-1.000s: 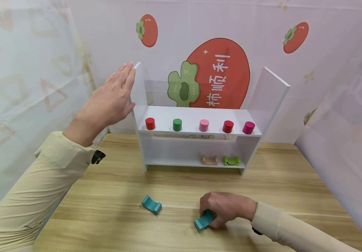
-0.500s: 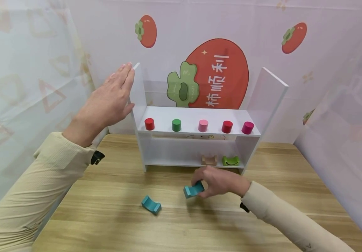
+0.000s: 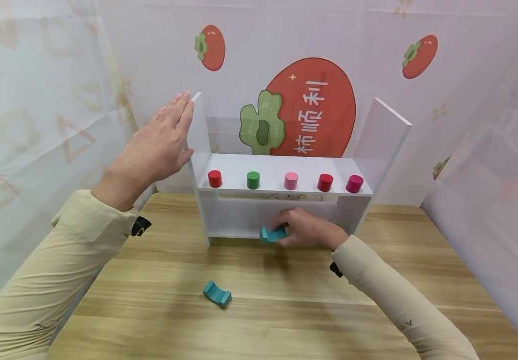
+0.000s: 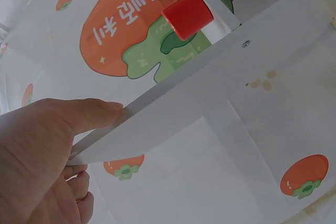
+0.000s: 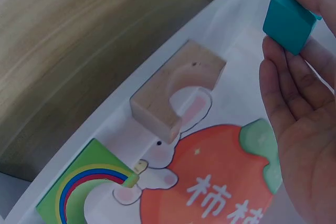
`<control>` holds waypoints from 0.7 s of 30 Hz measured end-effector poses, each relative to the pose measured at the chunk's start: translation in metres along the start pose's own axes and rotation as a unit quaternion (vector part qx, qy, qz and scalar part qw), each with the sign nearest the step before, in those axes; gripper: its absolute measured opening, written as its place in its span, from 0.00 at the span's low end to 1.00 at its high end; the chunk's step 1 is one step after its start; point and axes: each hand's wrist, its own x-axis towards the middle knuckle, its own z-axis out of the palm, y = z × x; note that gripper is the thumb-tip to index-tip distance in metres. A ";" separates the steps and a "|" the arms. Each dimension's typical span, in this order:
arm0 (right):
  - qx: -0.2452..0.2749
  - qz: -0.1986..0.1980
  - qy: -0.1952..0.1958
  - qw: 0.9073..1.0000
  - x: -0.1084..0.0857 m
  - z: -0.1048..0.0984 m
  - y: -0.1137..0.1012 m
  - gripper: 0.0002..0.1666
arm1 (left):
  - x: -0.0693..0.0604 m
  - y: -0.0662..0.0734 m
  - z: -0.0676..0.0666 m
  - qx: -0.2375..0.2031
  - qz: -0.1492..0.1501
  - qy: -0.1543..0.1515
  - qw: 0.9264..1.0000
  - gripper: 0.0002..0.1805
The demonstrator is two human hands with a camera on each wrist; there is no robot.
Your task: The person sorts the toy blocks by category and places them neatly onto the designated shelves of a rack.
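Note:
My right hand (image 3: 301,227) pinches a teal arch-shaped toy block (image 3: 272,235) at the front of the white shelf's lower board (image 3: 236,236). In the right wrist view that teal block (image 5: 291,19) sits between thumb and fingers, to the right of a bare wooden arch block (image 5: 173,87) and a green arch block (image 5: 84,182) with a rainbow stripe. My left hand (image 3: 155,142) holds the shelf's left side panel (image 3: 199,130) by its upper front corner, thumb along the edge in the left wrist view. A second teal arch block (image 3: 217,294) lies on the table.
Several coloured cylinders stand in a row on the upper board: a red one (image 3: 214,179), a green one (image 3: 253,180), a pink one (image 3: 291,181) and others. The right side panel (image 3: 382,137) rises beside them. A printed cloth (image 3: 150,50) hangs behind the wooden table (image 3: 159,310).
My right hand has lifted the teal block off the table and carried it forward to the lower board. The left hand stays on the side panel.

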 end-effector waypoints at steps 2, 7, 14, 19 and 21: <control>0.005 0.015 0.003 1.000 0.004 -0.001 0.005 0.20 | 0.000 0.000 0.000 -0.001 -0.001 -0.001 1.000 0.52; 0.018 0.036 0.004 0.999 0.013 -0.001 0.015 0.20 | 0.000 0.001 0.000 -0.003 -0.002 0.000 1.000 0.52; 0.022 0.051 0.002 0.998 0.022 0.007 0.027 0.20 | 0.000 0.001 0.000 -0.002 -0.003 0.003 1.000 0.52; 0.023 0.078 -0.001 0.997 0.025 0.013 0.032 0.21 | 0.000 0.001 0.001 0.000 -0.002 0.005 1.000 0.52; 0.023 0.085 -0.004 0.996 0.025 0.014 0.032 0.22 | 0.000 0.001 0.001 0.001 -0.002 0.005 1.000 0.52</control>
